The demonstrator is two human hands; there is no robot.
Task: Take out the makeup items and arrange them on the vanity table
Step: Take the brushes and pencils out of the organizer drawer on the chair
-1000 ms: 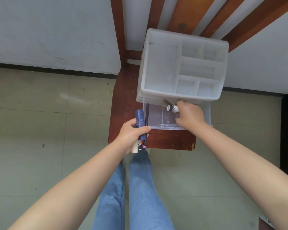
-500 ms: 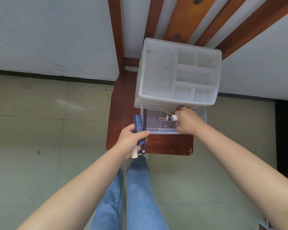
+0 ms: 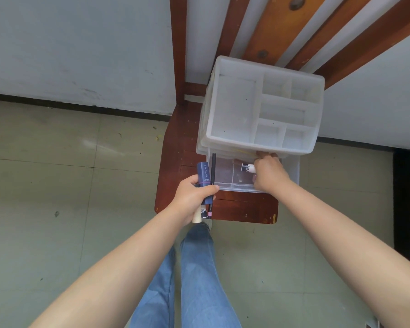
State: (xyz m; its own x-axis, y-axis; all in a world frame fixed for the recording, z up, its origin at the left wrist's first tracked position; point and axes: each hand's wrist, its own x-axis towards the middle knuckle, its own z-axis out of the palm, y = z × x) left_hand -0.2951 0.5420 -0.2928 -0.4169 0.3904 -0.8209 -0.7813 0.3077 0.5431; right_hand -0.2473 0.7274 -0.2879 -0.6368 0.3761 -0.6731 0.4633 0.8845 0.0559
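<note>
The left hand (image 3: 191, 197) grasps a bundle of makeup: a navy tube (image 3: 205, 177) printed BINGLAN, a thin black pencil (image 3: 213, 171) with a pink band, and a cream-capped tube (image 3: 197, 215) poking out below the palm. Just right of it, a clear drawer (image 3: 225, 176) stands pulled out from a white compartmented organizer (image 3: 234, 107) on a red-brown wooden chair (image 3: 175, 162). The right hand (image 3: 269, 172) reaches into that drawer, its fingers curled round a small white bottle with a dark label (image 3: 246, 167).

The blue tube (image 3: 205, 179) just left of the drawer (image 3: 225, 176) carries the word "BINGLAN"; its smaller print is unreadable.
</note>
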